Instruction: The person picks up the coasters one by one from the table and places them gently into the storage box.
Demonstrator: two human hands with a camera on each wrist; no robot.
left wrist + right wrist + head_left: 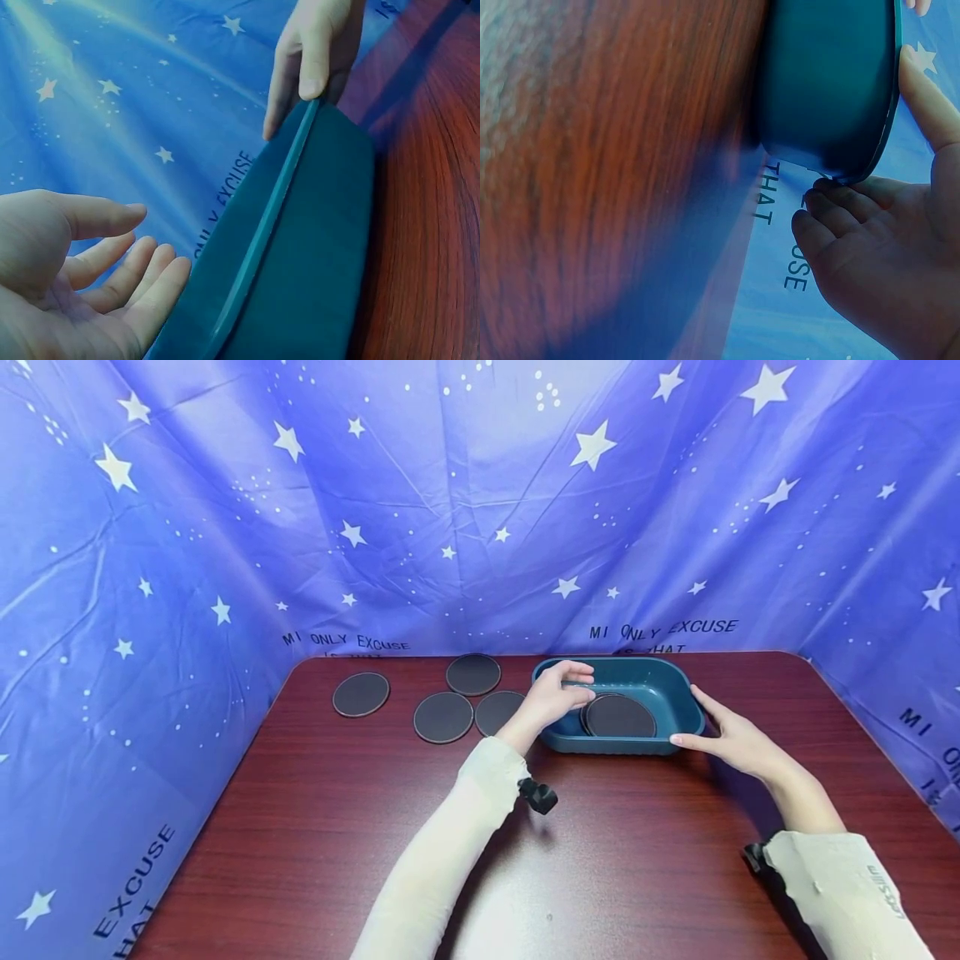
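Observation:
A teal plastic basin [600, 746] stands near the table's back edge. Inside it lie black round coasters [621, 717], overlapping in a small stack. My left hand [555, 695] hovers over the basin's left end, its fingers loosely bent and apart from the thumb. Nothing shows between those fingers in the left wrist view, where the hand [97, 277] appears beside the basin wall [315, 225]. At the basin's right end, my right hand [738, 742] holds the corner, thumb on the front rim and fingers against the outer end wall [825, 82].
Left of the basin, several more black coasters lie flat on the dark red wooden table [315, 827]: one far left [362, 694], the others grouped near my left forearm. A blue star-printed cloth [450, 510] hangs behind and at both sides.

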